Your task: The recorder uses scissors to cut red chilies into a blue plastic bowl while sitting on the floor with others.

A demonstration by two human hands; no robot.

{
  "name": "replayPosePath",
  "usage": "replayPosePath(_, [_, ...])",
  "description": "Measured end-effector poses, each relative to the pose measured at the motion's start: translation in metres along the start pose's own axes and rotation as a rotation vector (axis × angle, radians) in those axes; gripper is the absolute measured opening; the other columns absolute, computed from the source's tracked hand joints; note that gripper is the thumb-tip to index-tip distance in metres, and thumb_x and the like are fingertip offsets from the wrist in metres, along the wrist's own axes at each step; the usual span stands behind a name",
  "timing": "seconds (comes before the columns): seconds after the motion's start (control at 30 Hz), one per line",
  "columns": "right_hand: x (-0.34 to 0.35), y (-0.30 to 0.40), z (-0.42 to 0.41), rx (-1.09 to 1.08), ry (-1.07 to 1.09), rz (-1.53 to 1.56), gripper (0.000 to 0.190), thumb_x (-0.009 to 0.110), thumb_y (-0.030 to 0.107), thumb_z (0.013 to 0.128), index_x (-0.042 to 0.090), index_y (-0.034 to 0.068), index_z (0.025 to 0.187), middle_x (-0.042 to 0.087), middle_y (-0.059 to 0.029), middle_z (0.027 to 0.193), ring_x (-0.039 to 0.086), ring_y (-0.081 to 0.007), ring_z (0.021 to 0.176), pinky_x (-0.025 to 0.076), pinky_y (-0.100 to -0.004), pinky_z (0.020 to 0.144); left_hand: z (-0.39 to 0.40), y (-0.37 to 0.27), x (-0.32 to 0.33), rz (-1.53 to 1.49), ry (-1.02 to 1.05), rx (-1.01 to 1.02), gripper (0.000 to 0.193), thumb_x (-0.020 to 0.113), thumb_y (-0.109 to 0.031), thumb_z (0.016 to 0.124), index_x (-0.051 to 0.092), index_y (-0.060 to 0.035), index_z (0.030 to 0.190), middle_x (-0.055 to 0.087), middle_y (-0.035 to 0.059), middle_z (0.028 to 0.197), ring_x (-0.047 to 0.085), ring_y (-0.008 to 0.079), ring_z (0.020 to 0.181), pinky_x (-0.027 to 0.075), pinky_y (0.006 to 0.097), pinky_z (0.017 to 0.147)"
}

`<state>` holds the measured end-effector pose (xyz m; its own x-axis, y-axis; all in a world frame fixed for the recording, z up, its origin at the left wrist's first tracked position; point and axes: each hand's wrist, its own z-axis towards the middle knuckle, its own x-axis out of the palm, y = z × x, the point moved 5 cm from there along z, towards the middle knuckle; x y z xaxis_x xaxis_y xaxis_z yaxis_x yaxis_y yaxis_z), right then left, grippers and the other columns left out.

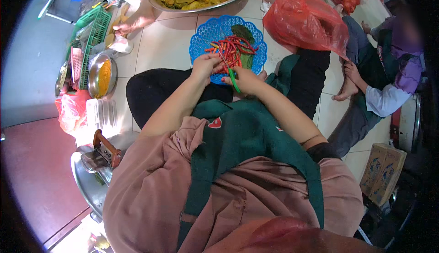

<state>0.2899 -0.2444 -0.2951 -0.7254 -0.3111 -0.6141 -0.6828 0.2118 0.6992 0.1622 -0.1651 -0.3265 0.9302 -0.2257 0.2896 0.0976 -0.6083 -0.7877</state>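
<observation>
On the tiled floor before me lies a blue openwork plastic basket (202, 37) holding a heap of red chillies (236, 47) and some green leaves (242, 33). My right hand (244, 80) grips green-handled scissors (233, 78), whose blades point up and left over the chillies. Just left of the blades, my left hand (205, 66) has its fingers pinched together above the heap's near edge. Something small, probably a chilli, seems to be in those fingers, but they mostly cover it.
A big metal basin (202, 10) of yellow-spiced food stands beyond the basket. At right, a seated co-worker's hand (351, 73) touches a red plastic bag (301, 19). Left are a green crate (94, 40) and a metal bowl of orange paste (104, 76). A cardboard box (382, 174) sits lower right.
</observation>
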Motion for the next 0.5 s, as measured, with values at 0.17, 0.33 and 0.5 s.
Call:
replayPosePath(0.17, [-0.005,0.0072,-0.0031,0.009,-0.017,-0.006,0.066,0.058,0.058,0.073,0.053,0.001,0.107,0.06,-0.0197,0.098,0.058,-0.0343,0.09,0.045,-0.0409,0.077,-0.0055,-0.0014,0.0024,-0.006,-0.032,0.007,0.009,0.055,-0.004,0.081,0.056,0.0013,0.089,0.061,0.0093,0.084,0.061,0.0145,0.071,0.051,0.021,0.061])
replayPosePath(0.33, [-0.0033,0.0065,-0.002,-0.016,-0.056,0.0,0.064,0.059,0.057,0.073,0.055,0.001,0.103,0.061,-0.0203,0.093,0.059,-0.0349,0.088,0.044,-0.042,0.075,-0.0045,-0.0046,0.0046,0.022,-0.038,0.048,0.01,0.055,-0.001,0.08,0.055,0.0044,0.089,0.061,0.0102,0.084,0.061,0.0149,0.069,0.052,0.0205,0.059])
replayPosePath(0.5, [0.0031,0.0044,-0.0006,-0.023,-0.089,0.014,0.062,0.059,0.057,0.072,0.056,0.0,0.098,0.06,-0.021,0.09,0.059,-0.0361,0.085,0.044,-0.0433,0.074,-0.0065,-0.006,0.0062,-0.003,-0.051,0.035,0.011,0.056,0.001,0.078,0.056,0.0038,0.089,0.061,0.0106,0.083,0.061,0.0155,0.068,0.053,0.0218,0.06])
